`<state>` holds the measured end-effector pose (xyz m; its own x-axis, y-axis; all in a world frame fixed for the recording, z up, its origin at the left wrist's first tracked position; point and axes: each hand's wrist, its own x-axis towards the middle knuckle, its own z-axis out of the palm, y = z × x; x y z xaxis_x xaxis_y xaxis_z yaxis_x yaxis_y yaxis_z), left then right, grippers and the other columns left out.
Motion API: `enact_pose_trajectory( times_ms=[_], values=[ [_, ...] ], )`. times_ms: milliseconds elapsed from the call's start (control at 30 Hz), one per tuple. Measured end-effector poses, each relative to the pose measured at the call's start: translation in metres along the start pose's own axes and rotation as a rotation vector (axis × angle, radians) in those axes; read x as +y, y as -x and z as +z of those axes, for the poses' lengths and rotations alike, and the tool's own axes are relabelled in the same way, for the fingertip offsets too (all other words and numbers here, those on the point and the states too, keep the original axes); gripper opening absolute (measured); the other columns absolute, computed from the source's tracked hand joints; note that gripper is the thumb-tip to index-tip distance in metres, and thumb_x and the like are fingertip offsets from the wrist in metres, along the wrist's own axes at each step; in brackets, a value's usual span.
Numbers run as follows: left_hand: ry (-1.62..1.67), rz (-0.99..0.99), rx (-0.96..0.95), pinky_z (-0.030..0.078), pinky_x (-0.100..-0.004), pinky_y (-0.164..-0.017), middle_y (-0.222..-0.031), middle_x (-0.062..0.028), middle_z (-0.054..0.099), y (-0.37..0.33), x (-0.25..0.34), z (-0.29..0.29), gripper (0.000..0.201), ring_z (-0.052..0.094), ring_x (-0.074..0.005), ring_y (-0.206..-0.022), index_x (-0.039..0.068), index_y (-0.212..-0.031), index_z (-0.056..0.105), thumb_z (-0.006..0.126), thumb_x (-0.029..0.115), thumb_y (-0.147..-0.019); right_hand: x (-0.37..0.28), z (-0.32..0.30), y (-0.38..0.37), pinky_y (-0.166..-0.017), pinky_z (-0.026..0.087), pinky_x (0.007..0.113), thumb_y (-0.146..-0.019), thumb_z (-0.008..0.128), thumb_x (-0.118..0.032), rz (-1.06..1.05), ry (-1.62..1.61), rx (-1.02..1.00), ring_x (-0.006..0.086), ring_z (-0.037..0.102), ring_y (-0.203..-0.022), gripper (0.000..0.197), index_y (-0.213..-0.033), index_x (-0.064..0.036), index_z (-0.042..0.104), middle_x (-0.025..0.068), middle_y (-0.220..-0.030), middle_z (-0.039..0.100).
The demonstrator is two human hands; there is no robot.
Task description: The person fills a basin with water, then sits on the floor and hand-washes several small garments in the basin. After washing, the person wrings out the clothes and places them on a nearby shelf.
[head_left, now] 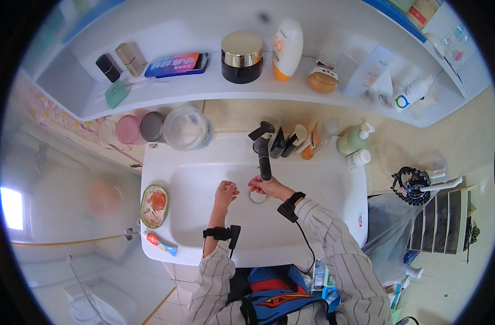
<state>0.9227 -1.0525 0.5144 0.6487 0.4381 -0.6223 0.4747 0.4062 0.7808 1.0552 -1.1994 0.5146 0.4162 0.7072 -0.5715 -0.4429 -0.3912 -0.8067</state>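
Note:
Both my hands are over a white sink basin (199,233). My left hand (226,193) is loosely curled with its fingers a little apart, and I see nothing in it. Just to its right, under the spout of a black faucet (264,154), my right hand (266,187) reaches leftward with bent, slightly parted fingers; no object shows in it. The hands do not touch each other. A round white drain cover (258,197) lies below my right hand. Whether water is running cannot be made out.
Bottles (297,138) crowd the rim behind the faucet, with a green pump bottle (353,140) farther right. A soap dish (155,206) and a toothpaste tube (161,244) lie on the left rim. Plastic tubs (187,128) stand back left. A white shelf (193,91) of cosmetics overhangs the sink.

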Motion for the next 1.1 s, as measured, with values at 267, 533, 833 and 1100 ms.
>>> enact_pose_trajectory(
  times_ms=[267,533,833,1100],
  values=[
    [0.022,-0.009,-0.007,0.049,-0.0285,-0.073,-0.092,-0.0027,0.060,0.009,-0.004,0.001,0.017,0.064,-0.0148,-0.083,0.009,-0.101,0.054,0.053,0.022,-0.090,-0.006,0.015,-0.017,-0.037,0.028,0.024,-0.091,0.055,-0.042,0.047,0.060,0.012,0.0062,0.037,-0.040,0.043,-0.066,-0.0074,0.051,-0.0032,-0.052,0.046],
    [0.062,0.008,0.015,0.049,-0.0282,-0.074,-0.092,-0.0026,0.060,0.017,-0.002,-0.010,0.017,0.063,-0.0144,-0.084,0.009,-0.102,0.054,0.052,0.022,-0.091,-0.004,0.005,-0.017,-0.043,0.029,0.020,-0.091,0.056,-0.041,0.095,-0.171,-0.141,0.0042,0.035,-0.045,0.039,-0.070,-0.0092,0.053,-0.0061,-0.055,0.042],
    [0.093,0.027,-0.043,0.049,-0.0269,-0.072,-0.092,-0.0032,0.061,0.021,0.004,0.010,0.017,0.063,-0.0140,-0.082,0.009,-0.101,0.054,0.050,0.022,-0.091,-0.011,0.008,-0.011,-0.046,0.031,0.019,-0.090,0.058,-0.039,-0.006,0.081,-0.135,0.0040,0.039,-0.054,0.034,-0.075,-0.0084,0.056,-0.0047,-0.062,0.045],
    [-0.051,0.077,-0.360,0.039,-0.0233,-0.049,-0.066,0.0006,0.053,-0.011,0.016,0.095,0.022,0.050,-0.0093,-0.056,0.009,-0.079,0.054,0.052,0.028,-0.090,0.017,-0.053,0.010,-0.062,0.045,0.024,-0.083,0.060,-0.011,-0.154,0.239,0.193,0.0095,0.055,-0.070,0.013,-0.094,-0.0030,0.059,0.0019,-0.080,0.061]
  ],
)
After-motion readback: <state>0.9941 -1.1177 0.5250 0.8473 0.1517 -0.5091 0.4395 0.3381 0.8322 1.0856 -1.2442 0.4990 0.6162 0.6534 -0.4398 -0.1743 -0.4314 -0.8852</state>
